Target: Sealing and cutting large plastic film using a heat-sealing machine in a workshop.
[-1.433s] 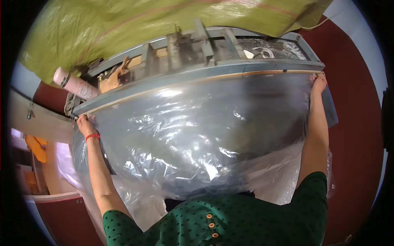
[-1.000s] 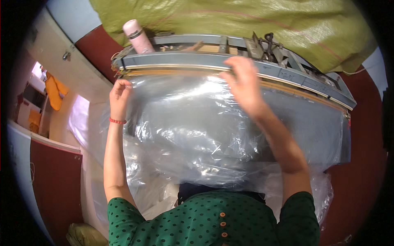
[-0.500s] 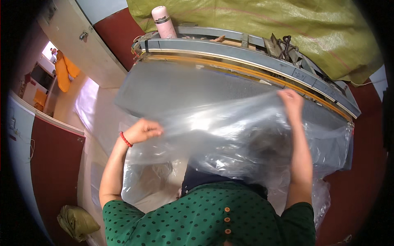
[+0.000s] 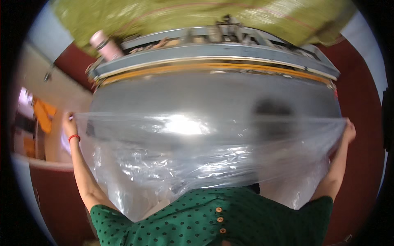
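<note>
A wide clear plastic sheet (image 4: 193, 160) is stretched between my two hands, its upper edge nearly straight. My left hand (image 4: 69, 121), with a red bead bracelet at the wrist, pinches the sheet's left corner. At the far right my right hand (image 4: 349, 131) grips the opposite corner. Beyond the sheet and partly under it lies the dark grey flat top (image 4: 197, 92) of a machine or bench. Light glares off the taut film, and its lower part hangs in wrinkled folds toward my body.
Along the back of the grey surface runs a metal frame (image 4: 213, 51) with an orange strip (image 4: 188, 67). A pink flask (image 4: 106, 46) stands at its left end; metal parts (image 4: 230, 33) sit behind it. Yellow-green woven sheeting (image 4: 197, 14) covers the back. An open doorway is at the left.
Both hands have moved apart, the left one outward to the left and the right one outward and down. The plastic sheet is now pulled wide and taut. My view has turned.
</note>
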A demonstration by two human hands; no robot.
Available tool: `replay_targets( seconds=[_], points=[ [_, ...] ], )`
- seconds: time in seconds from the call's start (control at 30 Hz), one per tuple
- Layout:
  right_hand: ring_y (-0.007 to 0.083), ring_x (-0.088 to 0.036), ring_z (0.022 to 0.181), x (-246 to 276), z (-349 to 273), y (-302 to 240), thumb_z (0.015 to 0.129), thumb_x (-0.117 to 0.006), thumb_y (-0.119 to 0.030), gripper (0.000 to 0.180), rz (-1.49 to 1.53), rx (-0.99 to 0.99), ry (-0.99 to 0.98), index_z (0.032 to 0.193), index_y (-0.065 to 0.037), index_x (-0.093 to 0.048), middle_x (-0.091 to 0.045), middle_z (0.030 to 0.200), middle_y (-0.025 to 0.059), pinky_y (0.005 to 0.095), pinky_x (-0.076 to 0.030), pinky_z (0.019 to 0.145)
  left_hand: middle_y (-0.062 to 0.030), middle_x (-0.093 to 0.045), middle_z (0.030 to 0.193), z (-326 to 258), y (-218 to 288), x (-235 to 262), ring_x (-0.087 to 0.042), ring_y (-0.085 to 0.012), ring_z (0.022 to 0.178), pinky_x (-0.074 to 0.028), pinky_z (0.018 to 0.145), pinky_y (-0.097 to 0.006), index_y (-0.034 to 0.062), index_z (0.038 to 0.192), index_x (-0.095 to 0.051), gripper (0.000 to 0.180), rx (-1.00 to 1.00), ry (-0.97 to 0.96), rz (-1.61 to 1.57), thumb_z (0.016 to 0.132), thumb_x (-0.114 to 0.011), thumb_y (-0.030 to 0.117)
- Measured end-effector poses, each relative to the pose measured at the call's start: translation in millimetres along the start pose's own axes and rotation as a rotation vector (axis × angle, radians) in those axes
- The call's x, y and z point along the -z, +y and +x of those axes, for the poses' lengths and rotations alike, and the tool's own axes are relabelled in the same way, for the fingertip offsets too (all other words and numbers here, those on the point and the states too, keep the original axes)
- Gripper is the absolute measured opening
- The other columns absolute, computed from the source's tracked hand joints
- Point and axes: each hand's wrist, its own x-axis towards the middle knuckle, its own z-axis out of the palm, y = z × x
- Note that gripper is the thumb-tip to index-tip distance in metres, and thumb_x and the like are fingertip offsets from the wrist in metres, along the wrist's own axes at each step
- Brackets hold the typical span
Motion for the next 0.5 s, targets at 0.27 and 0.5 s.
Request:
replay_targets(
  seconds=[0.27, 0.5],
  points=[
    [0.0316, -0.058, 0.088, -68, -11, -28, 0.071, -0.055, -0.034, 0.029, -0.414, -0.078, -0.026, 0.091, -0.015, -0.063, -0.061, 0.097, 0.0112, 0.0409, -0.046, 0.075, -0.022, -0.038, 0.127, 7, 11, -166, -0.04, -0.0309, 0.116, -0.031, 0.096, -0.035, -0.0055, 0.125, -0.032, 0.064, 0.012, -0.308, -0.153, 0.08, -0.059, 0.03],
    [0.0302, -0.06, 0.086, -67, -8, -34, 0.078, -0.05, -0.025, 0.022, -0.601, 0.011, 0.073, 0.088, -0.009, -0.062, -0.062, 0.09, 0.0138, 0.0403, -0.048, 0.071, -0.0185, -0.054, 0.108, -12, 128, -140, -0.052, -0.0293, 0.099, -0.039, 0.087, -0.036, -0.003, 0.111, -0.05, 0.045, 0.302, -0.039, 0.506, 0.079, -0.058, 0.028]
  ],
)
